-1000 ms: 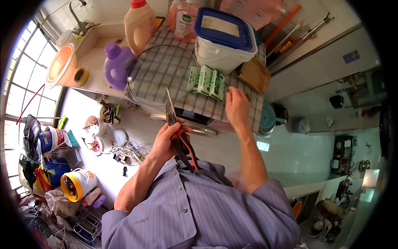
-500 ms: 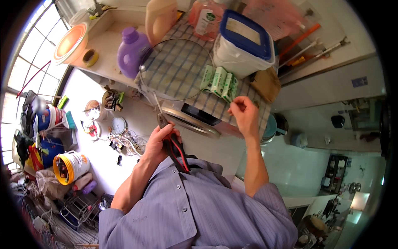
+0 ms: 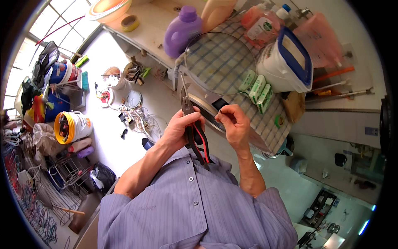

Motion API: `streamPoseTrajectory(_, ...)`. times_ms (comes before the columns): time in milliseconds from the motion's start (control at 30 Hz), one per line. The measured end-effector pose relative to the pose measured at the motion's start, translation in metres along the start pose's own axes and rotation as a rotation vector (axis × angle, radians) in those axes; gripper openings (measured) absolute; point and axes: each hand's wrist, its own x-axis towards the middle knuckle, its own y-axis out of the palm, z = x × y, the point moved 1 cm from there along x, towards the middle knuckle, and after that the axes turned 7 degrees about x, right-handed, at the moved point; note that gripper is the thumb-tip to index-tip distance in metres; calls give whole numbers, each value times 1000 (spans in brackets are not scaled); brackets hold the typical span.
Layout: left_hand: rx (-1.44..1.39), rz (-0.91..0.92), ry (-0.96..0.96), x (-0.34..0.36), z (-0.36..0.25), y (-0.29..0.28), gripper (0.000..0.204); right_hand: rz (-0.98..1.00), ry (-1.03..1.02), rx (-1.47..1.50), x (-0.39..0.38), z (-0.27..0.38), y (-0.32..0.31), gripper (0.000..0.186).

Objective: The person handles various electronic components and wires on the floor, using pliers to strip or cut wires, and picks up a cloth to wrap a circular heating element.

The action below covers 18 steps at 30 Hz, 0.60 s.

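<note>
My left hand point(image 3: 178, 128) is closed on black-and-red pliers point(image 3: 186, 106), their jaws pointing up; a slim metal rod point(image 3: 182, 81) projects upward beside the jaws, and I cannot make out where it ends. Just to the right, my right hand point(image 3: 235, 126) is pinched on something tiny and dark point(image 3: 220, 111), too small to name. Beyond it, three green-and-white packets point(image 3: 263, 98) lie on a checked cloth point(image 3: 273, 133) over an appliance, near a green tape roll point(image 3: 279, 120) and a large round glass disc point(image 3: 219, 60).
Bottles point(image 3: 182, 31), a blue-lidded tub point(image 3: 277, 66) and a brown bag point(image 3: 292, 108) line the counter. Tangled cables point(image 3: 141, 120), buckets point(image 3: 74, 126), bags and racks crowd the floor at left. A stacked bowl point(image 3: 108, 9) sits by the window.
The view has swung, shifting the counter rightward. My right hand has come down from beside the packets toward the pliers, fingers now pinched. My left hand still grips the pliers, slightly higher in view.
</note>
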Motion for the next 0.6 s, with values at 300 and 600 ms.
streamPoseTrajectory(300, -30, -128, 28, -24, -11, -20, 26, 196, 29, 37, 8, -11, 52, 10)
streamPoseTrajectory(600, -57, -269, 128, -60, -12, -70, 25, 429, 45, -23, 8, -33, 112, 12)
